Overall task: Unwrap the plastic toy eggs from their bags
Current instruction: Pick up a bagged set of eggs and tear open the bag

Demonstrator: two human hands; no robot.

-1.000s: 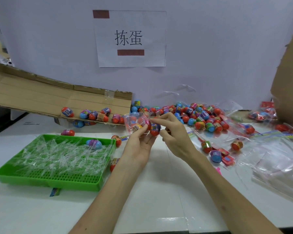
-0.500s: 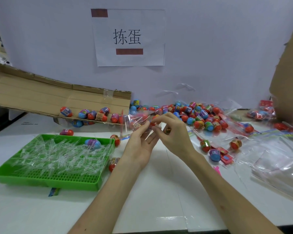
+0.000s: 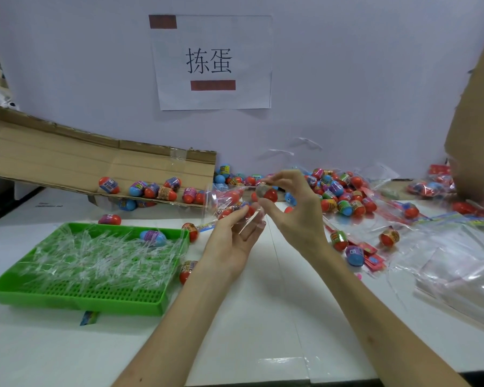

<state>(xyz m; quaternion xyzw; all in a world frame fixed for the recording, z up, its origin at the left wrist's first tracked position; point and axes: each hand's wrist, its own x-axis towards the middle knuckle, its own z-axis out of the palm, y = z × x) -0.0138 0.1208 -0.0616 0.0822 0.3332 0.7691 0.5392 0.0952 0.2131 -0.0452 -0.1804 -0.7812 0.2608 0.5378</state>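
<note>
our right hand [image 3: 296,216] pinches a red plastic toy egg [image 3: 269,193] between thumb and curled fingertips: a narrow grip, closed on that egg alone. the egg is in the air, above and to the right of the green perforated plastic tray [image 3: 95,305], just beside the mouth of a clear plastic bag [image 3: 221,198]. our left hand [image 3: 232,241], palm up, holds that bag from below with loosely curled fingers. more red eggs show through the film. blur hides whether the pinched egg touches the film.

we judge the step in hand to be the withdrawal of one egg from its bag, with the bag not yet emptied. the next move calls for:
- the right hand to carry the egg clear and set it among loose eggs, probably on the brown cardboard flap [image 3: 67,163] behind the tray
- the left hand to hold the bag mouth open for the next pinch

the tray holds a litter of clear plastic scraps [image 3: 95,255] and one blue egg [image 3: 153,237]. right of the tray, well apart, lies a heap of red and blue eggs [image 3: 344,196] among opened bags.
</note>
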